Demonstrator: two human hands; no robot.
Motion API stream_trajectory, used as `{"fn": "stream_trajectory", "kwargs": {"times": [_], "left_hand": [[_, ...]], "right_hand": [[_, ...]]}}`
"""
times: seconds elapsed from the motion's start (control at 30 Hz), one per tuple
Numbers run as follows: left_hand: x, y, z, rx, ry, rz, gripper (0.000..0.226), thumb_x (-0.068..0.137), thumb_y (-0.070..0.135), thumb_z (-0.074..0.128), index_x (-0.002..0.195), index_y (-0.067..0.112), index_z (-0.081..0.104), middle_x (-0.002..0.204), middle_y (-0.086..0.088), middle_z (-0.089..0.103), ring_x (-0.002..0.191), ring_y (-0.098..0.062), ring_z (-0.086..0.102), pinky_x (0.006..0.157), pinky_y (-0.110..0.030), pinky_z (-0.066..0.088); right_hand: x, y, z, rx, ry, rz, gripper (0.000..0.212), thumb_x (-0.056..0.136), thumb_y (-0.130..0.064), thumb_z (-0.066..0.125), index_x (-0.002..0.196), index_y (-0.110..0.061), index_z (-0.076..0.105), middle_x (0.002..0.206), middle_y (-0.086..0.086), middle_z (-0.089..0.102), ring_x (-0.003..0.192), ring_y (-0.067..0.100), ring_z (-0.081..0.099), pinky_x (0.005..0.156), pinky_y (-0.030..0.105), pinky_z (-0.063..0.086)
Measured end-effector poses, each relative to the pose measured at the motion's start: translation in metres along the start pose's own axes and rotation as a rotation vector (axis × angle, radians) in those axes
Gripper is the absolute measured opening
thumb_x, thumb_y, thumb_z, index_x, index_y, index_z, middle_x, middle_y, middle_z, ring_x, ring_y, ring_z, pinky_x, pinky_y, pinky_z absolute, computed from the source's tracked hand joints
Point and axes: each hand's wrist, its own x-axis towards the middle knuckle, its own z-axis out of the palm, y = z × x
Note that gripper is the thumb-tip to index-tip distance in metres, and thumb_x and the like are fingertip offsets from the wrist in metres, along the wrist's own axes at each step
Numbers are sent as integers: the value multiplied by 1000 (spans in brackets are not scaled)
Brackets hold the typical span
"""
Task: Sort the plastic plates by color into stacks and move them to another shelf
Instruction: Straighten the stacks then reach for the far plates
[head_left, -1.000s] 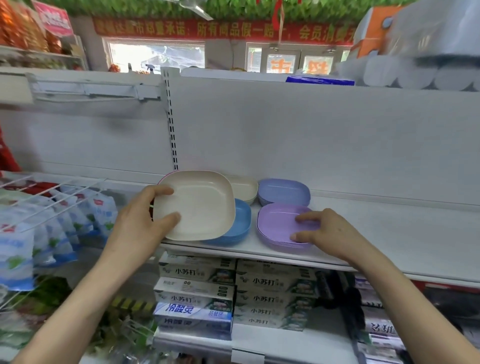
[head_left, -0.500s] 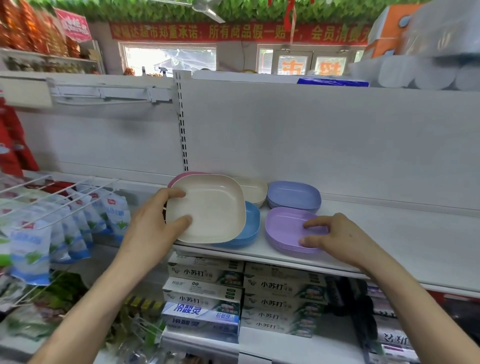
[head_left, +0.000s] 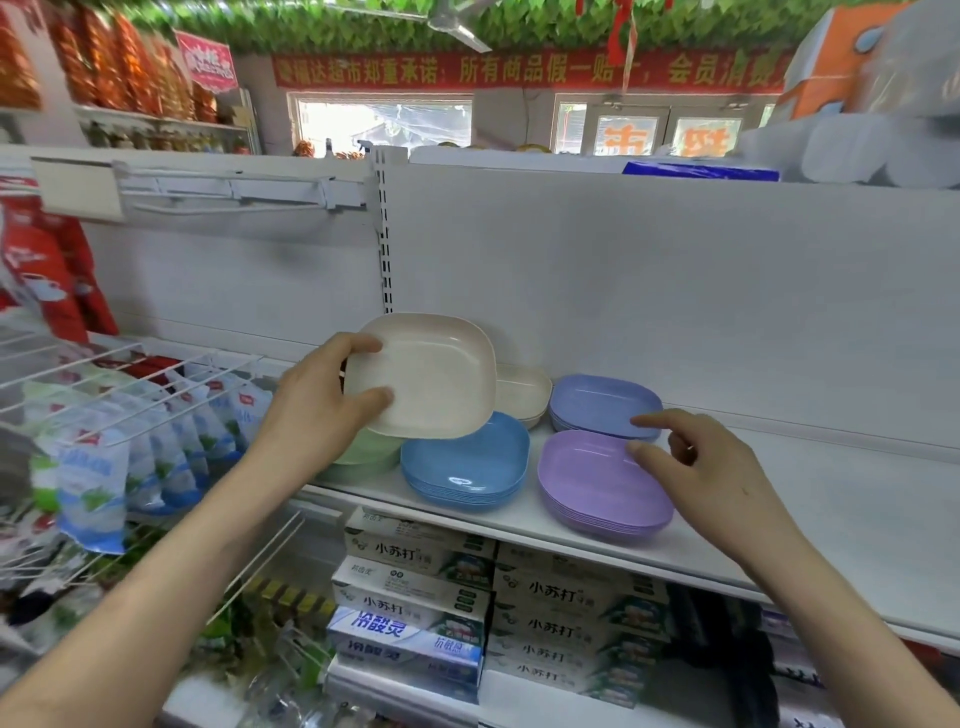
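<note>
My left hand (head_left: 324, 400) grips a cream plate (head_left: 434, 379) by its left edge and holds it tilted in the air above the shelf. Below it lie a green stack (head_left: 371, 452) and a blue stack (head_left: 467, 462). A cream stack (head_left: 524, 392) sits behind, partly hidden by the held plate. To the right are a periwinkle stack (head_left: 597, 405) at the back and a lilac stack (head_left: 597, 483) in front. My right hand (head_left: 701, 467) hovers over the lilac stack's right edge with fingers loosely spread and holds nothing.
The white shelf (head_left: 831, 499) runs on bare to the right of the stacks. Toothpaste boxes (head_left: 415, 597) fill the shelf below. Hanging bags (head_left: 104, 457) on wire hooks crowd the left. A slotted upright (head_left: 384, 234) divides the back panel.
My left hand has lifted the cream plate higher and away from the stacks, uncovering a green stack. My right hand has come up off the lilac plates.
</note>
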Motion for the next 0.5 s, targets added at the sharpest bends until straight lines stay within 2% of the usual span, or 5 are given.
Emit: {"fn": "stream_trajectory", "kwargs": {"times": [0.17,0.3,0.5], "left_hand": [[30,-1,20,37,-76,38,48,86,23,76,131,31,61,119,8,62,103,-20,61,87,-33,45],[69,-5,40,13,-146,66,48,85,22,76,130,31,61,122,6,63,102,-20,62,93,-38,51],[123,-3,80,69,-276,122,52,85,21,76,134,22,60,135,-1,62,119,-25,56,100,-34,45]], "right_hand": [[10,-7,13,2,3,-26,25,92,-38,68,117,-37,68,84,-5,55,77,9,55,70,27,42],[23,-16,25,-54,29,-30,27,92,-40,67,119,-37,68,85,-8,57,80,5,56,70,20,41],[44,-30,39,-99,66,-38,27,92,-41,66,119,-38,67,87,-10,57,82,2,56,71,18,40]]}}
